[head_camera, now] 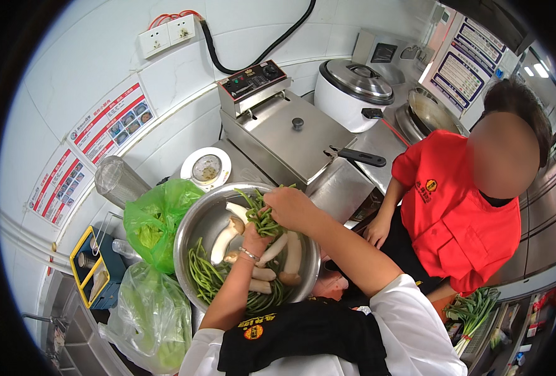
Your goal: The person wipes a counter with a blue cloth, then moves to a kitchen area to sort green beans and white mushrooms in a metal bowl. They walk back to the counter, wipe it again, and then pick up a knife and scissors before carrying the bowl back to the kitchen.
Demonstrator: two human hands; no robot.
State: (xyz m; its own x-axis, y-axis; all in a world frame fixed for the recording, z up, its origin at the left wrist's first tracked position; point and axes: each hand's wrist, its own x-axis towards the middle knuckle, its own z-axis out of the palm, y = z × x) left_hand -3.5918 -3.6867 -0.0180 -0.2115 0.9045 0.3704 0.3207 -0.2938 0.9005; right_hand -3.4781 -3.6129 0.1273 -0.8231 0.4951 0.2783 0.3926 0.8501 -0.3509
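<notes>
A bunch of green beans (263,218) is held above a large metal basin (179,258) directly before me. My left hand (257,238), with a bracelet at the wrist, grips the lower part of the bunch. At its upper end, my right hand (282,207) closes its fingers around the bean tips; the fingertips are partly hidden. Several king oyster mushrooms, one pale with a brown cap (224,242), lie in the basin. More long green beans (200,275) rest along its near left side, partly covered by my left forearm.
Left of the basin sit a green plastic bag (165,207) of leafy vegetables and a clear plastic bag (151,310). Behind are a strainer on a white plate (227,162), a lidded electric fryer (278,127) and a rice cooker (346,101). A person in red (466,225) stands close on the right.
</notes>
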